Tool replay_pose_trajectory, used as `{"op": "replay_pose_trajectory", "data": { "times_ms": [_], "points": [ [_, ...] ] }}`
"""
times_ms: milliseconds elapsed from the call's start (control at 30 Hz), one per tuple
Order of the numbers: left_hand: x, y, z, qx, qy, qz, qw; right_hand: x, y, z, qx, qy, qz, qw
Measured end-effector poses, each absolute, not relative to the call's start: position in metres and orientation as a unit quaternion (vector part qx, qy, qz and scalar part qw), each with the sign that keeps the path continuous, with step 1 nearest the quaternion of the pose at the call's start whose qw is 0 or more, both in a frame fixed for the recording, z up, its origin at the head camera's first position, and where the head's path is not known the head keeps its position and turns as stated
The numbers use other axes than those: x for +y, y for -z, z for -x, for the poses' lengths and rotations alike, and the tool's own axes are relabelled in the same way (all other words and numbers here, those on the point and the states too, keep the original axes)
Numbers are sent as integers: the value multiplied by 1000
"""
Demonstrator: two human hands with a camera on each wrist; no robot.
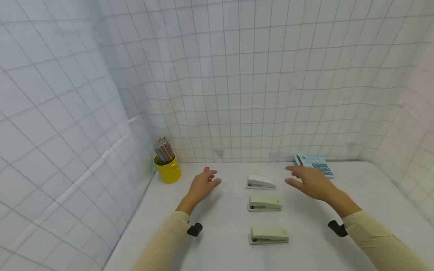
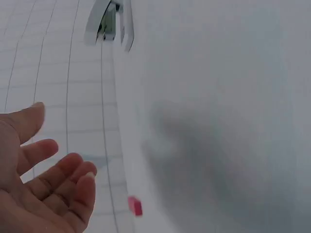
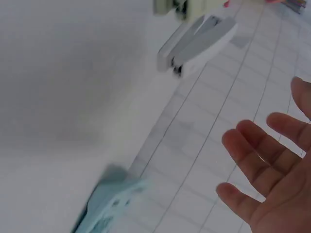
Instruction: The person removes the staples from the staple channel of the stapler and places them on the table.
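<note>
Three staplers lie in a column on the white table: a white stapler (image 1: 261, 182) at the back, a pale green stapler (image 1: 265, 203) in the middle and another pale green stapler (image 1: 269, 235) nearest me. To their left my left hand (image 1: 202, 185) hovers over the table with relaxed fingers, holding nothing. A small pink block (image 1: 206, 169) shows just beyond it. On the other side my right hand (image 1: 310, 181) hangs in the air, fingers spread and bare, between the white stapler and a light blue calculator (image 1: 315, 165). In the right wrist view its palm faces the white stapler (image 3: 199, 43).
A yellow cup (image 1: 168, 171) full of pencils (image 1: 163, 149) stands at the back left corner. Grid-patterned cloth walls (image 1: 237, 82) rise behind the table (image 1: 223, 248) and along both sides. A small black device sits at each wrist.
</note>
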State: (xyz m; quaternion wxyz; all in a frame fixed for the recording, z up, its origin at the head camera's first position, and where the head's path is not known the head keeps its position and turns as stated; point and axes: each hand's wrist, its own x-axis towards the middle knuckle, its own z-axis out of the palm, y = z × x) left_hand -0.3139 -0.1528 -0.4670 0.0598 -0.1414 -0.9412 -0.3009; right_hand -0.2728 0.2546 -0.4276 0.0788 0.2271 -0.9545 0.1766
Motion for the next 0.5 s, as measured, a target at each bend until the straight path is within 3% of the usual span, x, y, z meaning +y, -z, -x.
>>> {"op": "replay_pose_trajectory", "data": {
  "times_ms": [133,300,500],
  "points": [
    [-117,487,321,-913,383,136,-24,204,438,295,-934,-247,-258,20],
    [-80,506,329,-877,460,95,-97,158,456,320,-946,-213,-243,-14],
    [-52,513,336,-875,469,75,-91,135,464,334,-963,-125,-238,-13]
  ]
}}
